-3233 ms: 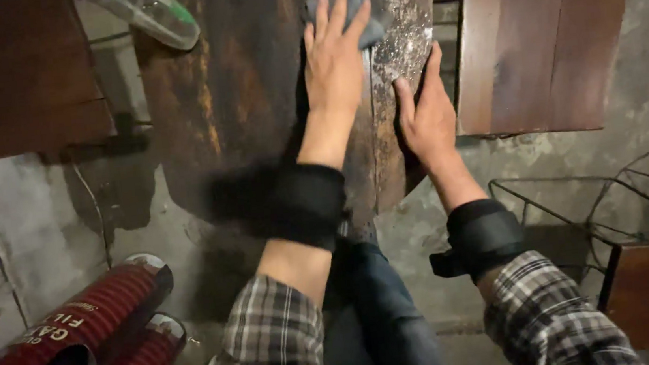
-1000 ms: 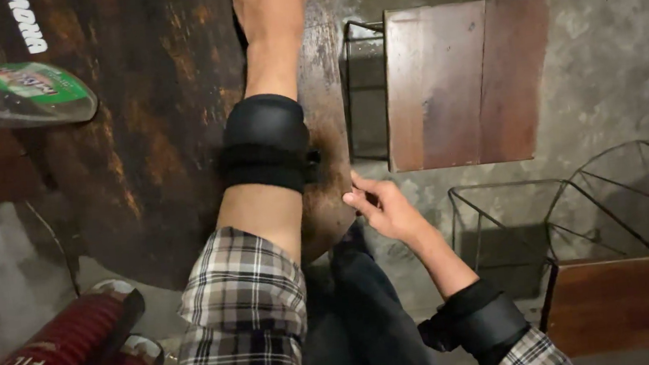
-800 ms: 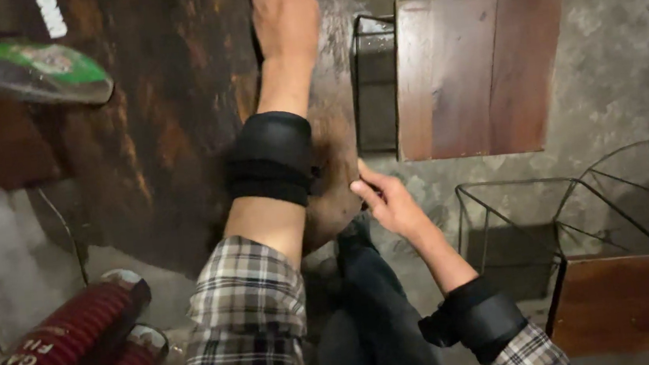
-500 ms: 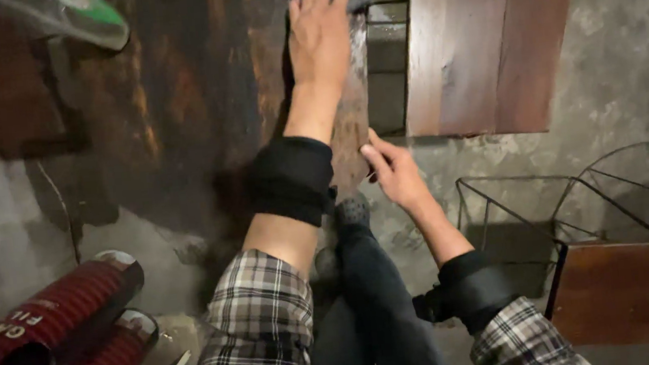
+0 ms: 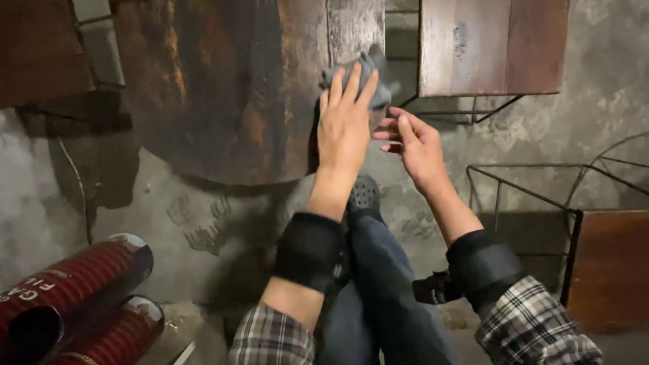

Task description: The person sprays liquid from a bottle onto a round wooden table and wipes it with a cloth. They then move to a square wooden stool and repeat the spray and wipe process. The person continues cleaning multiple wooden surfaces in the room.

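Now, line by line:

Change: half a second ago my left hand pressed higher up the board; it has slid down toward the lower edge.
Left grip: fingers spread flat, palm pressing the crumpled grey cloth against the dark, rust-stained round wooden tabletop.
Cloth: at 1 o'clock of my left hand, near the tabletop's right edge.
Right grip: my right hand is loosely curled, holding nothing, just beside the tabletop's edge.
Containers: two red ribbed cylinders at 8 o'clock; contents too dark to tell.
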